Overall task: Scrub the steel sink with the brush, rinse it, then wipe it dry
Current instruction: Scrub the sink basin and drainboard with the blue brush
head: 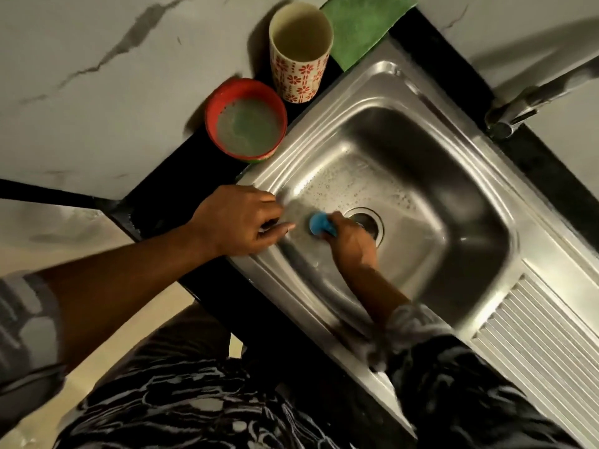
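The steel sink [431, 131] fills the middle of the head view, its basin wet and dotted with droplets near the drain [369, 222]. My right hand [351, 241] is inside the basin, shut on a blue brush [319, 223] pressed against the basin floor just left of the drain. My left hand [241, 218] rests on the sink's left rim, fingers curled loosely on the steel and holding nothing. A green cloth [363, 27] lies folded at the sink's far corner.
A red bowl [246, 121] with soapy greenish liquid and a tall cup [299, 50] with a red flower pattern stand on the dark counter left of the sink. The tap [538, 95] reaches in from the right. A ribbed drainboard [544, 332] lies at the lower right.
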